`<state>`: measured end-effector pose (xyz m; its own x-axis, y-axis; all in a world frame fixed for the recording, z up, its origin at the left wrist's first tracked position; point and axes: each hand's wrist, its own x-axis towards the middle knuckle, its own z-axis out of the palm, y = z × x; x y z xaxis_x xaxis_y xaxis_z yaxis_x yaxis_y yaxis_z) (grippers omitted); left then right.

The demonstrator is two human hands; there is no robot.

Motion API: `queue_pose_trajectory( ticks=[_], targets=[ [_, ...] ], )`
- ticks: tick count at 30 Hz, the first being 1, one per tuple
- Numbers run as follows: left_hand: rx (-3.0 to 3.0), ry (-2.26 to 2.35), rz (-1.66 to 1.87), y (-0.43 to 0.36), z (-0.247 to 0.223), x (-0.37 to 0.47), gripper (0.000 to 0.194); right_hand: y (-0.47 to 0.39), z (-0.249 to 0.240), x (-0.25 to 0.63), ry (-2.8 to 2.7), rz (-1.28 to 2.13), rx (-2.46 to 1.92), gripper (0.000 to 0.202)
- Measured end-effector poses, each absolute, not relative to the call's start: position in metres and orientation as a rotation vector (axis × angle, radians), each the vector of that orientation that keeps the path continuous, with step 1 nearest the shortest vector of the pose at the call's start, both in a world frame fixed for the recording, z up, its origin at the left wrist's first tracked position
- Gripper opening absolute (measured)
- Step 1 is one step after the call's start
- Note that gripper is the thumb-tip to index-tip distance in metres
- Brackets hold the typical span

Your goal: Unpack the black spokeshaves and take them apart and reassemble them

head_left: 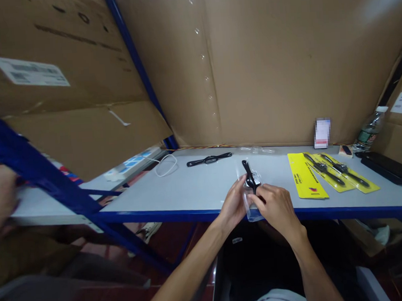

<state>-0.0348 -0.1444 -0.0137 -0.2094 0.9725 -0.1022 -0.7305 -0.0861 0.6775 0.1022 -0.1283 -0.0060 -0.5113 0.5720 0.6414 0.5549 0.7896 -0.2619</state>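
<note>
At the table's front edge my left hand (236, 200) is closed on a clear plastic blister shell (253, 214). A black spokeshave (246, 168) lies in or against the shell, tilted, with one handle pointing away from me. The fingers of my right hand (277, 204) are closed on the spokeshave's near end, which they mostly hide. Farther back on the left lies another black spokeshave body (209, 159), apart from both hands. To the right are spokeshaves in clear packs (344, 169) on yellow cards (307, 181).
A phone (322, 133) leans against the cardboard at the back. A water bottle (371, 130) and a black case (389, 167) are at the right. A white cable (164, 163) runs from a power strip (131, 165). Blue shelf posts (53, 162) stand left, near another person's hand (1, 192).
</note>
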Motion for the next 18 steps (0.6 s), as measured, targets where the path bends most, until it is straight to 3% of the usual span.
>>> queue_pose_trajectory(
  ticks=[6, 9, 12, 15, 18],
  targets=[
    [0.516, 0.815, 1.582, -0.151, -0.007, -0.035, 0.058, -0.129, -0.004, 0.121, -1.912, 0.313, -0.738, 0.038],
    [0.473, 0.846, 1.544, -0.153, -0.005, -0.037, 0.064, -0.118, 0.001, 0.159, -1.747, 0.244, -0.953, 0.040],
    [0.459, 0.875, 1.548, -0.153, -0.005, -0.039, 0.066, -0.104, 0.005, 0.207, -1.625, 0.128, -1.369, 0.028],
    [0.434, 0.879, 1.541, -0.149, -0.004, -0.040, 0.060, -0.097, 0.004, 0.237, -1.605, 0.078, -1.743, 0.019],
    [0.372, 0.830, 1.524, -0.140, 0.001, -0.035, 0.040, -0.096, 0.000, 0.234, -1.736, 0.064, -1.877, 0.042]
  ],
)
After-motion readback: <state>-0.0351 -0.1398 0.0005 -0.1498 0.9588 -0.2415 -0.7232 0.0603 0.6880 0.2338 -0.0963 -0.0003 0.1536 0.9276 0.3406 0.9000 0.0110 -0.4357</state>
